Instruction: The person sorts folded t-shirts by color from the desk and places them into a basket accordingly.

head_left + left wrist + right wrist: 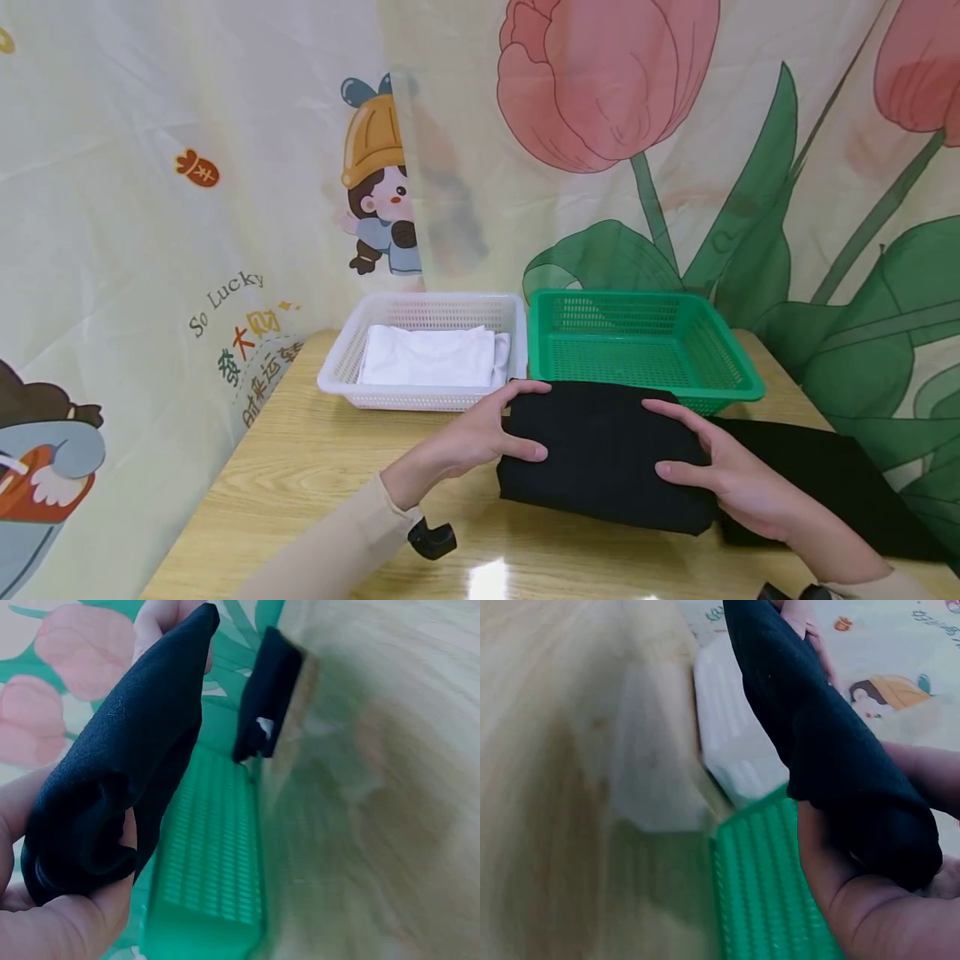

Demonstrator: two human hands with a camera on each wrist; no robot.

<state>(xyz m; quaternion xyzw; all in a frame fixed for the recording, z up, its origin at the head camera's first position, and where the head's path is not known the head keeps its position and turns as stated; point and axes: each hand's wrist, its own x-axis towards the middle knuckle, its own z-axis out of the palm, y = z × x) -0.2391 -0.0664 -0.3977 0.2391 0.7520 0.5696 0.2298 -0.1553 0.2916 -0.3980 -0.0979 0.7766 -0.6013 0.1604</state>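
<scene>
A tabletop (300,500) is seen in the head view; above it, black cloth (600,454) is held by left grip (476,435) and right grip (738,479), before a green basket (615,357). One end is clasped thumb-to-fingers in the left wrist view, the other in the right.

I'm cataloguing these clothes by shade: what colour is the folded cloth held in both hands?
The cloth is black, seen best in the head view.

Behind the cloth (603,454), left basket (420,398) stands beside right basket (615,358).
</scene>
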